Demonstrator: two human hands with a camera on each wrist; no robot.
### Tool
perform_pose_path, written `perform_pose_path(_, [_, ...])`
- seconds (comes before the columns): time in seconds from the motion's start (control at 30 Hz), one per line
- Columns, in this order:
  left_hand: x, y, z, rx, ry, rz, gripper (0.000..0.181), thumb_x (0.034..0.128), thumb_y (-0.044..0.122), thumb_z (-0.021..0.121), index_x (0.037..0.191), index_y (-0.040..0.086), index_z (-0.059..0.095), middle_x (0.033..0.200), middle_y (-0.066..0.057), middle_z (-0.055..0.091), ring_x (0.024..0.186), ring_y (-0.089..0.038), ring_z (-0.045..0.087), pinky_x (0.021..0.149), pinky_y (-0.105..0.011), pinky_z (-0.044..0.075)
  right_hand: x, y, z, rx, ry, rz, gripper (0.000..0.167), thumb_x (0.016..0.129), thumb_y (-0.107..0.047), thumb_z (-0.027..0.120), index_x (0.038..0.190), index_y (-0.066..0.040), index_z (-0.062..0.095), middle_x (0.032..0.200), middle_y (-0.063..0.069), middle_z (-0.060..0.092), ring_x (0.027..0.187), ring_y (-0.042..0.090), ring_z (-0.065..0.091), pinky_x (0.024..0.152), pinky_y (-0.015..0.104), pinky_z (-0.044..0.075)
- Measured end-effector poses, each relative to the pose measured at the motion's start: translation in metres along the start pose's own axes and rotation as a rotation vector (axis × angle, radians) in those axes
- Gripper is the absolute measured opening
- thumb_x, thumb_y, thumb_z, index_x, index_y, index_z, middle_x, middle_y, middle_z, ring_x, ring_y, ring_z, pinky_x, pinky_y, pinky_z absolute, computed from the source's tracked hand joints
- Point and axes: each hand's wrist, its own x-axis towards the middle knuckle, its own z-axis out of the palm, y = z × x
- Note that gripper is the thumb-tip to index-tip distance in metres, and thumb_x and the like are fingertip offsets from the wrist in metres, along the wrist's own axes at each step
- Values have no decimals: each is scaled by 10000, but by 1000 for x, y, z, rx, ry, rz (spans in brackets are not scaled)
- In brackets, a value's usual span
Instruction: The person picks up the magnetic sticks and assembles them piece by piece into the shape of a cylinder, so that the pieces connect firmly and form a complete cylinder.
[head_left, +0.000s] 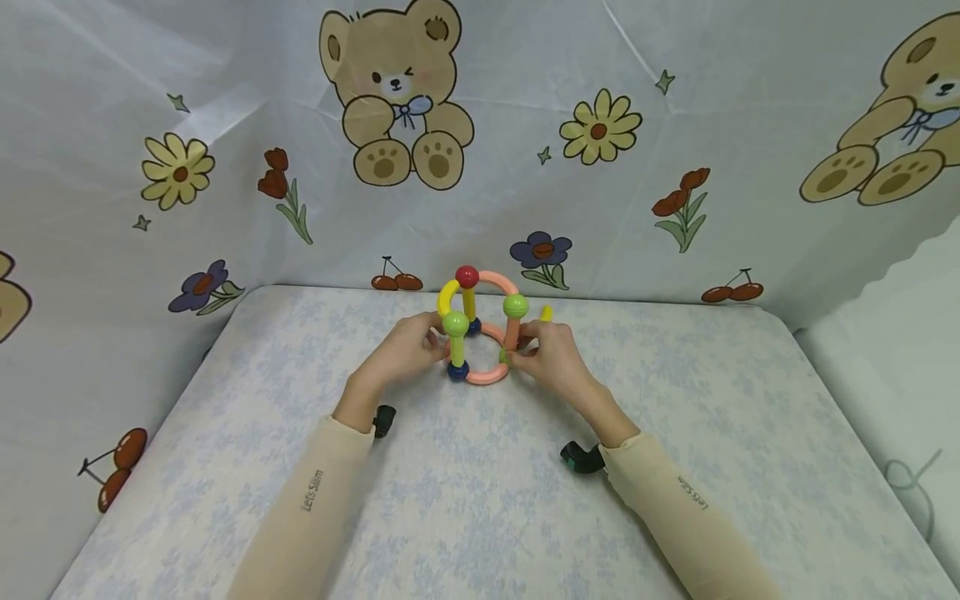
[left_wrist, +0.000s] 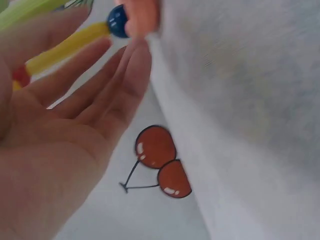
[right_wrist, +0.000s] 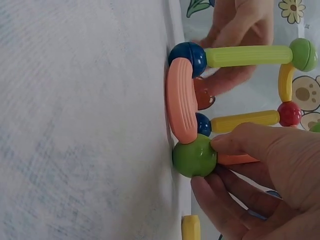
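Note:
A frame of magnetic rods and balls (head_left: 457, 352) stands on the table. Its base ring of curved salmon rods (right_wrist: 181, 100) joins two dark blue balls (right_wrist: 187, 59) and a green ball (right_wrist: 194, 156). Straight rods rise to a red ball (head_left: 467, 277) and two light green balls (head_left: 516, 306), linked above by a yellow and a salmon curve. My right hand (head_left: 557, 357) pinches the green base ball between thumb and fingers. At the frame's left side, my left hand (head_left: 408, 348) has its fingers nearly straight, the tips at the salmon base; whether they press it is unclear.
A yellow rod (head_left: 547, 313) lies behind my right hand, partly hidden. Black wrist devices (head_left: 582, 457) show below both wrists. Behind the table (head_left: 480, 500) hangs a white cloth (head_left: 495, 100) printed with bears and flowers. A pale cord (head_left: 911, 479) is off the right edge.

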Motion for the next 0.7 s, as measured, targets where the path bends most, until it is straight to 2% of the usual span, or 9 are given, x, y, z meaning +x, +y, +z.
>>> perform_pose_path(0.07, [2,-2,3,-16,17,19,361,993,88,678,1339,-7,630,1273,-195,689,1160,-337,668,954,-470,566,0,0,1,8,-5,10,187,877,-94,839,1048,-45,779,981,88,784,927,261,751,783,366,631])
perform_pose_path(0.17, [3,-4,6,8,24,49,279,985,69,679,1248,-25,675,1218,-194,694,1109,-331,673,929,-453,564,-1,0,2,29,-14,25,173,890,-83,828,1047,-48,764,1001,94,774,951,269,745,808,367,632])
perform_pose_path(0.3, [4,-4,6,29,29,49,213,965,39,692,1161,-34,731,1144,-163,688,995,-280,670,848,-396,566,-1,1,4,54,-30,54,196,887,-80,840,1060,-58,750,1045,105,761,991,280,743,834,379,631])
perform_pose_path(0.43, [4,-1,6,22,0,33,206,975,49,690,1159,-10,763,1065,-116,743,951,-229,684,834,-365,569,0,2,4,57,-47,76,218,910,-91,819,1111,-64,737,1101,122,754,1014,288,746,842,396,628])
perform_pose_path(0.57, [1,3,4,8,-76,18,196,987,98,717,1157,20,775,1043,-67,786,929,-178,676,834,-333,553,0,4,5,68,-58,83,228,943,-104,777,1161,-52,735,1157,129,757,1014,288,757,838,396,628])
perform_pose_path(0.7, [-6,4,-3,2,-216,52,277,989,188,738,1224,42,750,1078,-47,769,940,-175,652,843,-329,539,1,9,6,107,-76,55,253,956,-88,758,1200,-29,736,1197,119,760,1053,291,752,853,374,628])
